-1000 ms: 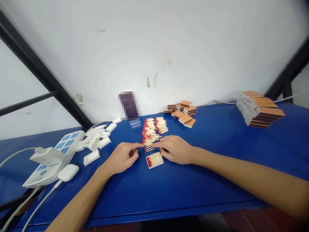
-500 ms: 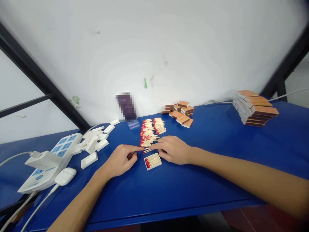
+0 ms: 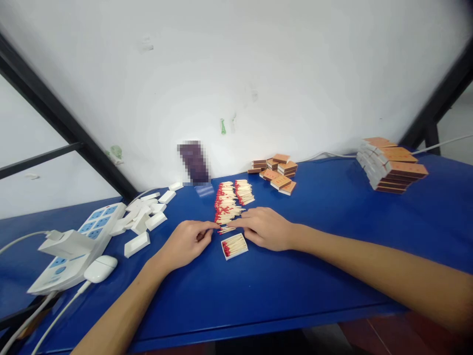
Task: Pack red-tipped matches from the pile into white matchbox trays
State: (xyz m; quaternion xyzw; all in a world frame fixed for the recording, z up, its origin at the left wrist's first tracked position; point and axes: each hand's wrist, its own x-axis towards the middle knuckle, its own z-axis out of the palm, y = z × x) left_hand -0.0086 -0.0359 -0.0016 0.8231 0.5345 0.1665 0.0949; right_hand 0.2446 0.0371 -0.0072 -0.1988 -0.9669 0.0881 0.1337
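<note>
On the blue table (image 3: 236, 301), matches (image 3: 226, 230) lie between left fingers (image 3: 207, 226) and right fingers (image 3: 240, 223), thumbs held apart.

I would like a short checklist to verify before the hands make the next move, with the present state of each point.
1. Left hand in position: ok, index fingertip at the red heads of the nearest loose matches.
2. Right hand in position: ok, index finger at the pale ends of those matches.
3. Fingertips pressing firmly on the matches: cannot tell.
4. Filled tray standing by: ok, open side up, just in front of the loose matches.
5. Matches in that tray facing one way: ok, red heads to the left.
6. Loose matches evenly lined up: not ok, some heads stick out mid-pile.
</note>
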